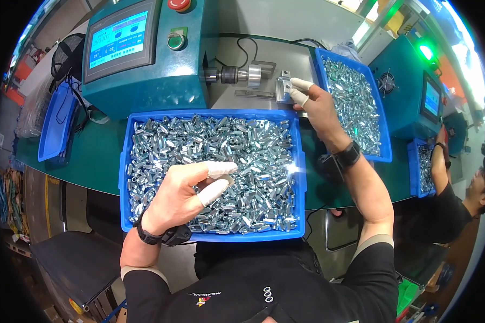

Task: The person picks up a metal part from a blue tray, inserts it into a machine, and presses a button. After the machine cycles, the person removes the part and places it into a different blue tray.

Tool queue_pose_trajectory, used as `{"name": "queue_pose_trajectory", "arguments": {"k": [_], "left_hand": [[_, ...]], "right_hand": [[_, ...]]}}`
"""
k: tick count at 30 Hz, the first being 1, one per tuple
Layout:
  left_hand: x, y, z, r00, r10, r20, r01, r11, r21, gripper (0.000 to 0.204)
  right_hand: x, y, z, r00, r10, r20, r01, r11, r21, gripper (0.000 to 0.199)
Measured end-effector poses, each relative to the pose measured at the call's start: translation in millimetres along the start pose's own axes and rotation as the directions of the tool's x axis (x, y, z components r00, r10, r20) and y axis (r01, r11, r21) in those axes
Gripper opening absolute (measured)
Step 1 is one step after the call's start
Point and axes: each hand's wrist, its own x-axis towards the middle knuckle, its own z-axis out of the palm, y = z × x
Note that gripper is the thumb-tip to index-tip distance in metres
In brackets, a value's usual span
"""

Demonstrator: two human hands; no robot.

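Over a blue tray (125, 177) heaped with small shiny metal sleeves (253, 188), my left hand (186, 191) has its thumb and forefinger, both in white finger covers, pinched close together. Whatever is between those tips is too small to make out. My right hand (317, 105), also with white finger covers, reaches to a silver metal fixture block (283, 88). Its thumb and forefinger are drawn together against the block's right side; any part between them is hidden. Left of the block, a round metal chuck (254, 76) sticks out from a green machine (172, 86).
The machine carries a lit touchscreen (118, 40), a red stop button (179, 4) and a green button (176, 40). A second blue tray (383, 121) of metal parts lies at the right. Beyond it stand another green machine (409, 70) and a co-worker (447, 210).
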Motion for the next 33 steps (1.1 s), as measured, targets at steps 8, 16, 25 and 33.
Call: {"name": "queue_pose_trajectory", "arguments": {"k": [8, 16, 25, 33], "left_hand": [[2, -2, 3, 1.0, -0.006, 0.004, 0.006, 1.0, -0.021, 0.03], [2, -1, 2, 1.0, 0.003, 0.028, -0.003, 1.0, 0.012, 0.03], [3, -1, 3, 0.999, -0.017, 0.034, 0.017, 1.0, -0.01, 0.03], [3, -3, 5, 0.998, -0.054, 0.022, 0.056, 0.997, -0.06, 0.03]], "right_hand": [[-1, 3, 0, 0.993, 0.085, 0.084, -0.101, 0.974, 0.205, 0.045], [4, -16, 4, 0.987, 0.106, 0.122, -0.123, 0.983, 0.14, 0.041], [17, -7, 3, 0.971, 0.014, 0.239, -0.044, 0.992, 0.121, 0.044], [26, -3, 1, 0.935, 0.032, 0.353, -0.108, 0.974, 0.2, 0.044]]}}
